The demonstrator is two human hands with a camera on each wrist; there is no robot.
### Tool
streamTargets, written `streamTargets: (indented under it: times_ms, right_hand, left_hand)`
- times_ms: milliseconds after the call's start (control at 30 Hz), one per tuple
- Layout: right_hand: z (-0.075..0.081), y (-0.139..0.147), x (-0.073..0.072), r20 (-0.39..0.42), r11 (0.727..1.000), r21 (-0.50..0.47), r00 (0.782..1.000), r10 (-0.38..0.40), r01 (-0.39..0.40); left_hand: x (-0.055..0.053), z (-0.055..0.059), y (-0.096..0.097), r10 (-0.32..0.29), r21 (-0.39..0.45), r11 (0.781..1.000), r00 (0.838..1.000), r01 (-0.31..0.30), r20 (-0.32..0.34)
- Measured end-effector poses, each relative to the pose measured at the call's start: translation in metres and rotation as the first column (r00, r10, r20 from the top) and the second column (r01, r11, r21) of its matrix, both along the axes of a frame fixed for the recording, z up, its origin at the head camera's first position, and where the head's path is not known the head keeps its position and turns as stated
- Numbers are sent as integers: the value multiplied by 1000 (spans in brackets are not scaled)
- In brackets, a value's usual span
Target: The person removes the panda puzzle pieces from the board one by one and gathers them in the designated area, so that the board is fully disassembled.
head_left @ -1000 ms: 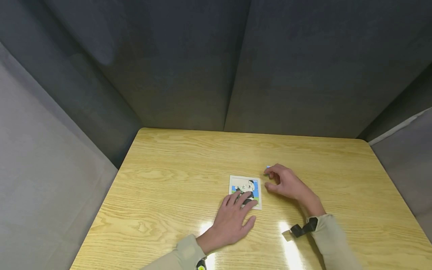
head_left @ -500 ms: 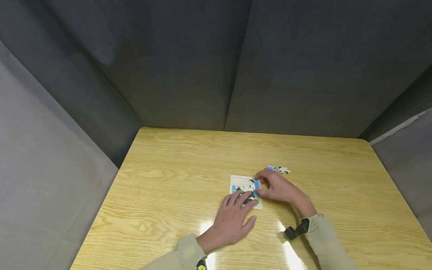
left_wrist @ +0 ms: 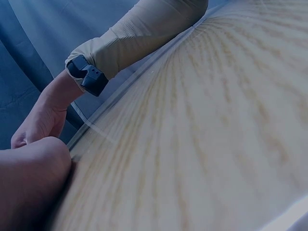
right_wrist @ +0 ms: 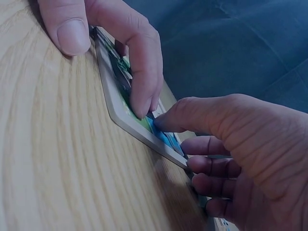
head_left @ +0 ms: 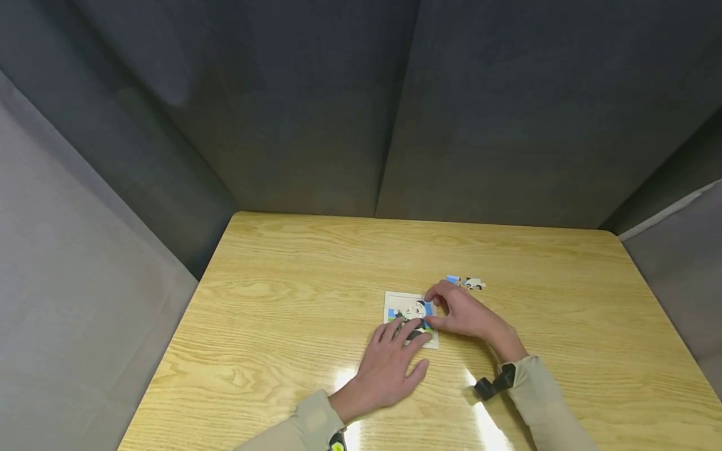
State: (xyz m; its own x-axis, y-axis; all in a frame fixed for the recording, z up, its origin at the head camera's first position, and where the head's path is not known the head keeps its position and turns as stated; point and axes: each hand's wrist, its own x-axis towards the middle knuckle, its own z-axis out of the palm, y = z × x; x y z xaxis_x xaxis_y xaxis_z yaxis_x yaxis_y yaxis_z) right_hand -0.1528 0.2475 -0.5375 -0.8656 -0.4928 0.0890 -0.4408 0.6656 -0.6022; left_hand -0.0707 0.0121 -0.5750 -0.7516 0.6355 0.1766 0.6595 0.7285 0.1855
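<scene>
A square panda jigsaw puzzle (head_left: pixel 399 300) in a white frame lies on the table, its picture partly filled in. Over its lower part rests my left hand (head_left: pixel 386 369), fingers spread and nearly straight. At the upper right side my right hand (head_left: pixel 470 313) has its thumb and curled fingers around a blue puzzle piece (head_left: pixel 429 309) set in the frame. The right wrist view shows the thumb (right_wrist: pixel 192 113) touching that blue part, the other fingertips along the frame's edge. The left wrist view shows little of the puzzle.
Beyond the right hand lie two loose puzzle pieces, a blue one (head_left: pixel 453 279) partly covered by the fingers and a black-and-white one (head_left: pixel 474 284). Dark fabric panels (head_left: pixel 304 113) stand behind the wooden table (head_left: pixel 271 300), with grey ones at both sides.
My right hand has moved left from beside the loose pieces to the puzzle's right edge, uncovering those pieces, and then held still there. The left hand has stayed put.
</scene>
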Motion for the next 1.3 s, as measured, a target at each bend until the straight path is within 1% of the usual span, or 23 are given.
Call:
streamTargets:
  times_ms: [133, 467, 767, 1033, 1233, 1300]
  right_hand:
    - [0, -1, -1, 10, 1000, 4, 1000, -2, 2]
    - [2, -6, 0, 30, 998, 27, 998, -53, 52]
    - [-1, -5, 0, -30, 999, -1, 998, -53, 52]
    - [-1, -2, 1, -59, 999, -4, 997, -52, 52]
    - [-3, 1, 3, -130, 999, 5, 991, -38, 39]
    - [-3, 3, 4, -137, 999, 7, 990, -33, 35]
  left_hand:
    - [0, 0, 0, -3, 2, 1000, 1000, 3, -3]
    - [0, 1, 0, 0, 3, 1000, 1000, 0, -9]
    - [0, 0, 0, 3, 0, 1000, 1000, -3, -15]
    - [0, 1, 0, 2, -3, 1000, 1000, -2, -22]
    - [1, 2, 0, 1, 1, 1000, 1000, -1, -25]
    - [1, 2, 0, 1, -1, 1000, 1000, -1, -27]
